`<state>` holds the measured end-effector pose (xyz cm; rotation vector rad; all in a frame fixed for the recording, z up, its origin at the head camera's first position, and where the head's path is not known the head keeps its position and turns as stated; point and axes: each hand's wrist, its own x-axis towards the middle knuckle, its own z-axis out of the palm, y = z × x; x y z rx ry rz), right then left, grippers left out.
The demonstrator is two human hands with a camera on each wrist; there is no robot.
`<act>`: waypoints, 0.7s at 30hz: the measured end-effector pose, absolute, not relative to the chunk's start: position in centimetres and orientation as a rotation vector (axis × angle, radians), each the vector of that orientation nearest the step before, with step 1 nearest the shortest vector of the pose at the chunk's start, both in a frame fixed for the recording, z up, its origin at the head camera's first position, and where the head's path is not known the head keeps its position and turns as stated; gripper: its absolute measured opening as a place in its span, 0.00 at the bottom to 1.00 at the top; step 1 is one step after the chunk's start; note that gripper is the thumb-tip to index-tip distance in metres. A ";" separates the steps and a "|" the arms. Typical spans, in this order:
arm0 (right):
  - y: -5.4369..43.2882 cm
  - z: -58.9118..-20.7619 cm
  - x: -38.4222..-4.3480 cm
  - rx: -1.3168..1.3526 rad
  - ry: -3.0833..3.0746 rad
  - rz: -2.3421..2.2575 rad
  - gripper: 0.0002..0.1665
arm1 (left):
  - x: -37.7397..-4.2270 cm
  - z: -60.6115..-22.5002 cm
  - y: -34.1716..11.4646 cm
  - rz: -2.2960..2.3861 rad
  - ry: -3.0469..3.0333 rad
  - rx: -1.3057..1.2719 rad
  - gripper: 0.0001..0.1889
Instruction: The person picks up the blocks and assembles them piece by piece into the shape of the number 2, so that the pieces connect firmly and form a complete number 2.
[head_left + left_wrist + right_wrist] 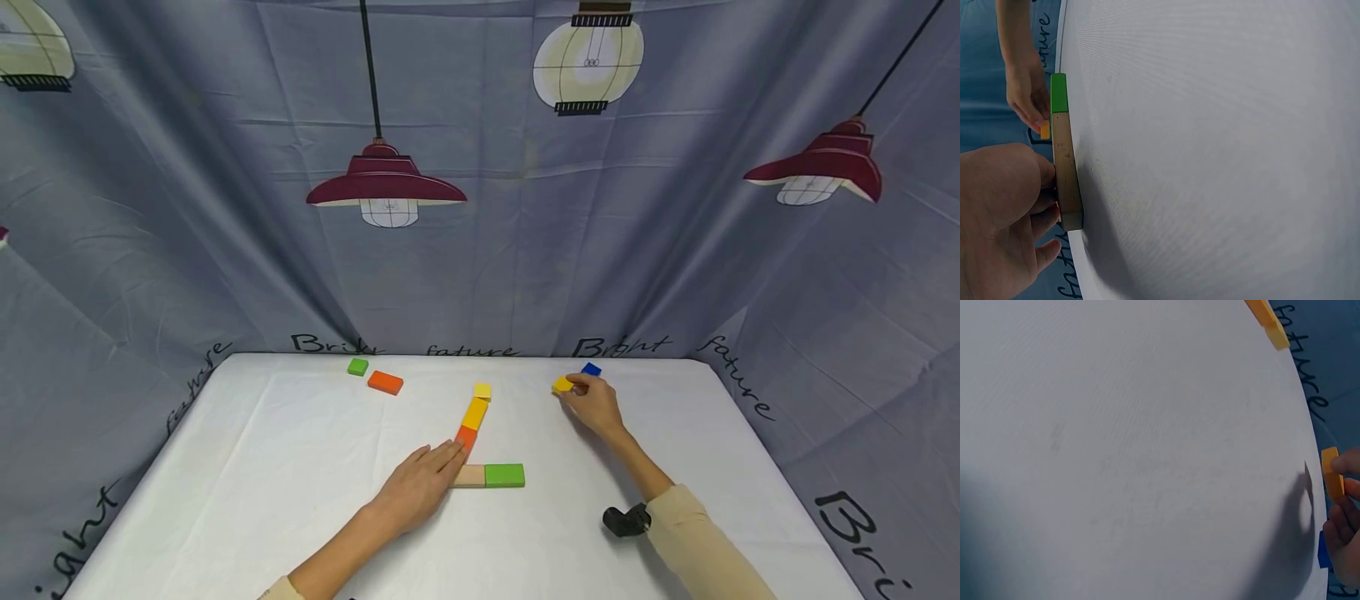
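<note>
My right hand (596, 404) pinches a yellow block (562, 384) between thumb and fingers at the far right; the right wrist view shows this yellow block (1333, 478) tilted in the fingertips. A blue block (591, 369) lies just behind that hand. With fingers extended, my left hand (423, 483) touches a bare wooden block (471, 475) and an orange block (467, 439), partly covering both. A green block (505, 476) abuts the wooden one's right end. From the orange block, a yellow-orange block (475, 413) and a small yellow block (482, 392) continue the slanting line away from me.
At the back left lie a small green block (357, 367) and an orange-red block (386, 382). A white cloth covers the table (247, 467), and a printed grey curtain (480, 275) hangs behind it. A black device (627, 521) is attached at the right wrist.
</note>
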<state>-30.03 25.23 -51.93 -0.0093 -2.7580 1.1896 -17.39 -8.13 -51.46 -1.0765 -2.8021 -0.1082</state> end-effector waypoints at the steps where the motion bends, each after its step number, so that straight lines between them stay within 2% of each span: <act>1: 25.1 -51.8 -30.1 0.002 -2.761 1.194 0.23 | -17.4 -51.5 -8.1 -0.104 -2.806 -1.075 0.23; 21: 21.0 -49.6 -31.9 0.289 -2.759 1.265 0.22 | -17.4 -51.6 -8.1 -0.094 -2.818 -1.062 0.24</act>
